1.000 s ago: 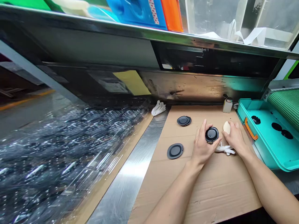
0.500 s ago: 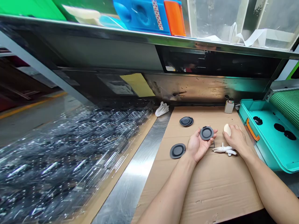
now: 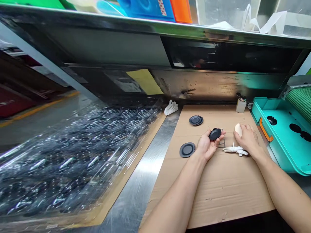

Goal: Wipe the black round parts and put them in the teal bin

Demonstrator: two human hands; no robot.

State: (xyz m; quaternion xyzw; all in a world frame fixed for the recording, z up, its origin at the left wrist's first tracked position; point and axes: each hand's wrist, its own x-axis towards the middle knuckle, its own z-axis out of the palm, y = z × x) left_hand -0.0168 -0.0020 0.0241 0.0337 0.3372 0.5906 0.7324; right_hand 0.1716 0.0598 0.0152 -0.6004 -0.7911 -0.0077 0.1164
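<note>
Two bare hands sit right of centre in the head view. The left hand [image 3: 206,146], palm up, grips a black oval cap [image 3: 215,134] between thumb and fingers, so the cap lies at its fingertips, left of and apart from the right hand [image 3: 248,139]. That one pinches a cream pad [image 3: 238,130] above the crumpled white cloth [image 3: 235,150]. Left of the hands, more dark oval caps [image 3: 187,150] lie on the cardboard sheet [image 3: 218,191]; a teal bin [image 3: 274,152] stands at the right edge.
</note>
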